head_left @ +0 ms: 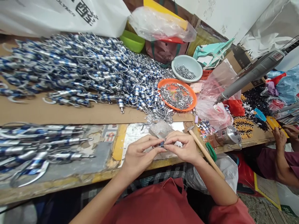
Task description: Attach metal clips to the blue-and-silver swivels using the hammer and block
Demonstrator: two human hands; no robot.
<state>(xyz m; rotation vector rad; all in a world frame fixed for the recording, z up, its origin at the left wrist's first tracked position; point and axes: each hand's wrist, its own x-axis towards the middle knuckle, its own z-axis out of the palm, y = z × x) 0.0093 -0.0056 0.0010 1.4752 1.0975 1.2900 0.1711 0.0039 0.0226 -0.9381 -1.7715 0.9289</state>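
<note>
My left hand (pixel 139 153) and my right hand (pixel 183 147) meet over the front of the bench. Between their fingertips they pinch a small dark-blue and metal piece (pixel 161 144), mostly covered by the fingers. Just behind them lies a grey metal block (pixel 160 128), with small flat metal links (pixel 151 119) scattered beyond it. To the right of my right hand a hammer (pixel 202 146) rests with its wooden handle sticking out over the bench edge.
A big heap of blue-and-silver assemblies with curved hooks (pixel 93 67) fills the back left; more assemblies (pixel 35 155) lie front left. An orange plate (pixel 194 101) and a pale blue bowl (pixel 199 74) hold metal parts. A metal pot (pixel 227 137) stands right, near another person's hands (pixel 280 137).
</note>
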